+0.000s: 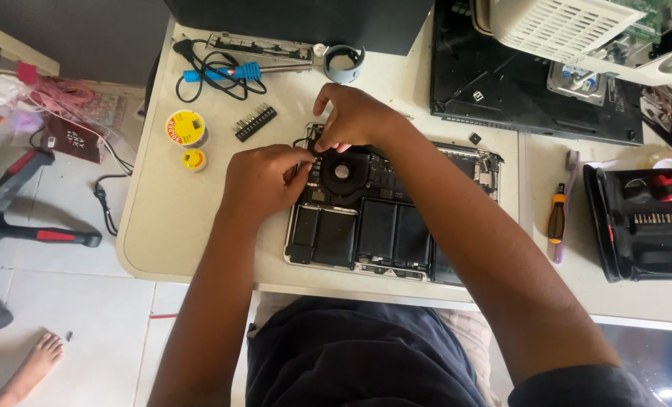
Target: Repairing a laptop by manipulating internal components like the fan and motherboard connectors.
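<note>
An opened laptop (374,226) lies bottom-up on the beige table (193,218), its black battery cells and round fan (341,171) exposed. My left hand (264,181) is at the laptop's upper left corner, fingers pinched together on something small that I cannot make out. My right hand (353,117) reaches over from the right, with its fingertips pressed down at the same corner beside the fan. The two hands almost touch. What lies under the fingers is hidden.
A black bit holder (255,122), two yellow solder spools (186,128), a blue soldering iron (227,73) and a tape roll (343,62) lie at the back left. An orange-handled screwdriver (557,215) and a black tool case (641,222) sit right. Another dark laptop (502,83) is behind.
</note>
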